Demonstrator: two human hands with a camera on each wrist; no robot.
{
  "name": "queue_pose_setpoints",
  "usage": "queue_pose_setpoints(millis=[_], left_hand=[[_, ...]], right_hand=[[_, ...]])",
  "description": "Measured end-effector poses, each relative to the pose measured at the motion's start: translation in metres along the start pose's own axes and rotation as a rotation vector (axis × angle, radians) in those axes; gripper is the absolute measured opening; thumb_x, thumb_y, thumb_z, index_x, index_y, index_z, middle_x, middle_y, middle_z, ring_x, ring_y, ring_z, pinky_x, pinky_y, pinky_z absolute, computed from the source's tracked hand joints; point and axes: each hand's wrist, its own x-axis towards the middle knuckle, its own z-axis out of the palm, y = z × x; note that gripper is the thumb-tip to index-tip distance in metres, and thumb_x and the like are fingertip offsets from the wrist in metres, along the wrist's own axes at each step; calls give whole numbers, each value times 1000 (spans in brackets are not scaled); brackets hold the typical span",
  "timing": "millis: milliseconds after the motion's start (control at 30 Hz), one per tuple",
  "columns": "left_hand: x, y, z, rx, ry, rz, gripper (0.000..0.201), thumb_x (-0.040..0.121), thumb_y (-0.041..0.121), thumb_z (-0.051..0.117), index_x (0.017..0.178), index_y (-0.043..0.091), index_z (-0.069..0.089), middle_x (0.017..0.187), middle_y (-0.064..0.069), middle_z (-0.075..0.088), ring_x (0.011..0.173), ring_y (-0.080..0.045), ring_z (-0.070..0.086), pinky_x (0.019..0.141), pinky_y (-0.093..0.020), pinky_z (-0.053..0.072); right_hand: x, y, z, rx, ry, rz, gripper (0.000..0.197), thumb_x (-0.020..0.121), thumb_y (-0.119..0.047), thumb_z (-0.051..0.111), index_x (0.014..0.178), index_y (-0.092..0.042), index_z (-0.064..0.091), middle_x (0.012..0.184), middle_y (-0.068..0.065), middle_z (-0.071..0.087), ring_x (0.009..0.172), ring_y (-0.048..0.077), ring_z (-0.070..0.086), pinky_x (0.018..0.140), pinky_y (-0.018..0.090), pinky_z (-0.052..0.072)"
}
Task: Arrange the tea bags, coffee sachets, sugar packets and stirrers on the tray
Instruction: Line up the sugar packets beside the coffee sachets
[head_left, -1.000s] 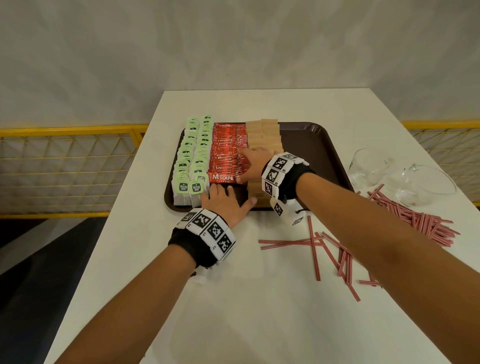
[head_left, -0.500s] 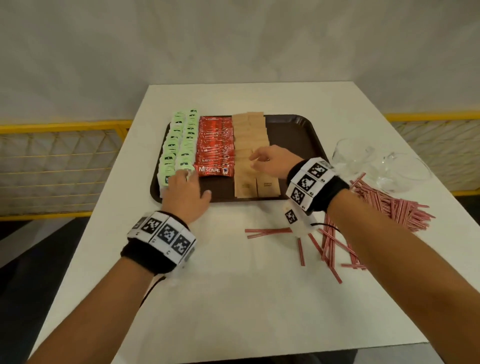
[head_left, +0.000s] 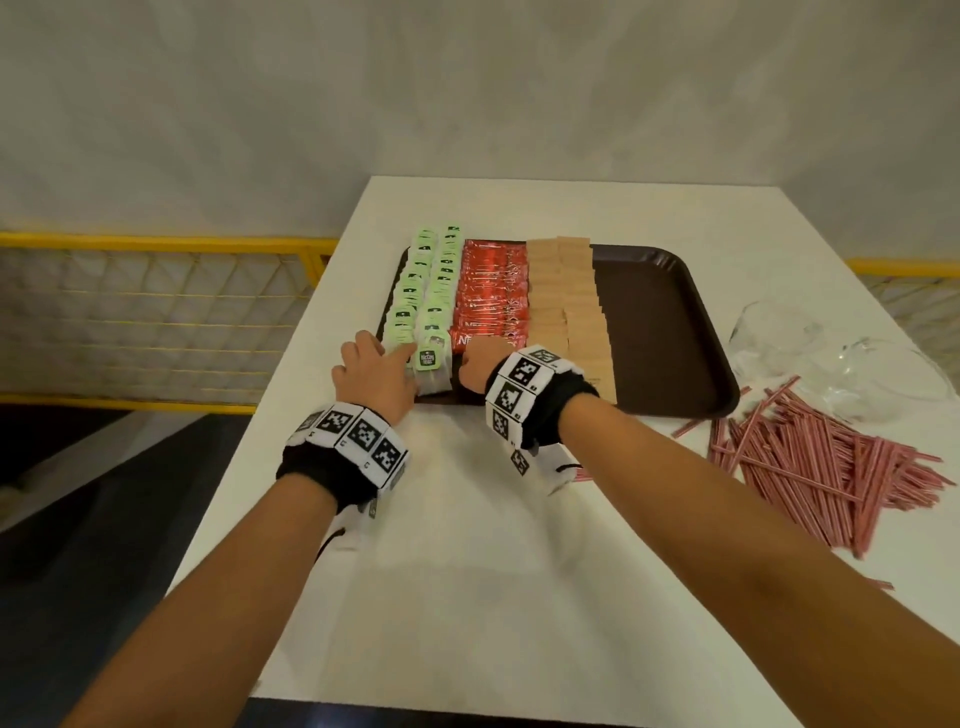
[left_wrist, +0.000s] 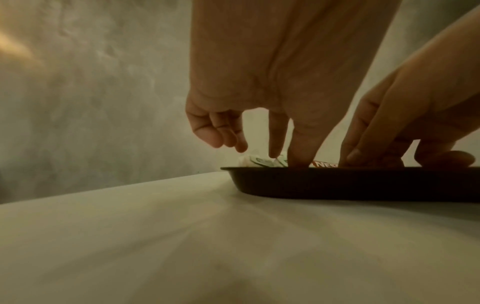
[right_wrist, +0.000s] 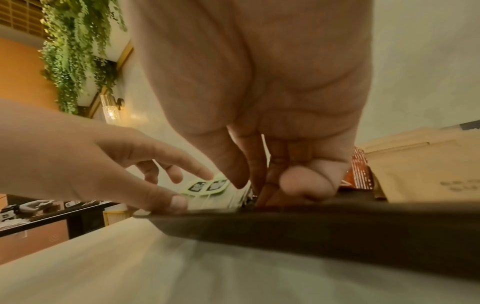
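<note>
On the brown tray (head_left: 654, 322), green tea bags (head_left: 426, 291) fill two columns at the left, then red coffee sachets (head_left: 491, 296), then brown sugar packets (head_left: 566, 306). Its right part is bare. My left hand (head_left: 376, 374) reaches over the near rim, its index finger on the front tea bag tags (right_wrist: 207, 186) and its thumb at their near edge. My right hand (head_left: 475, 364) sits beside it at the near end of the coffee sachets, thumb against the front tea bag (right_wrist: 215, 197) and fingertips down on the tray. Red stirrers (head_left: 810, 462) lie piled on the table, right of the tray.
Two clear glass cups (head_left: 774, 338) (head_left: 883, 379) stand at the table's right edge, behind the stirrers. A yellow mesh railing (head_left: 156, 244) runs to the left of the white table (head_left: 467, 571), whose edge drops off on that side.
My right hand has left the sugar packets and moved left to the near end of the coffee sachets. My left hand has shifted left onto the front tea bags.
</note>
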Motion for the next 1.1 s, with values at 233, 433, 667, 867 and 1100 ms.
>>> queue_pose_setpoints(millis=[233,433,667,867,1100], left_hand=[[5,0,0,42,1,30,50,90,36,56,137,33,42,127,-11,35,119,-29,33,96,-37,33],[8,-2,-2,53,-24,42,48,91,39,54,137,36,42,127,-11,35,120,-28,32,96,-37,33],[1,18,-10,-35,53,128,48,96,31,46,142,28,36,134,-12,34,123,-30,31,97,-41,32],[-15,97,7,-96,-161,485,59,99,35,35,148,10,15,153,-12,15,142,-26,13,114,-41,17],[-16,125,32,42,-455,471,76,96,57,21,149,9,-6,156,-6,-17,144,-19,-18,115,-44,-7]], right_hand=[[5,-5,1,102,-46,27,32,97,-11,40,121,-2,59,123,13,61,112,28,57,88,28,46],[2,-4,-1,132,-62,46,33,96,-12,40,120,-1,60,122,14,61,111,28,57,87,28,46],[-13,16,-20,351,91,13,34,98,-13,39,128,-10,56,134,7,54,123,22,49,97,27,39],[-39,98,-48,916,302,360,45,97,-17,40,141,-8,40,138,6,47,130,20,41,109,29,29],[-58,132,-26,1006,231,511,57,101,-38,30,147,-5,25,153,14,26,140,29,27,115,41,23]])
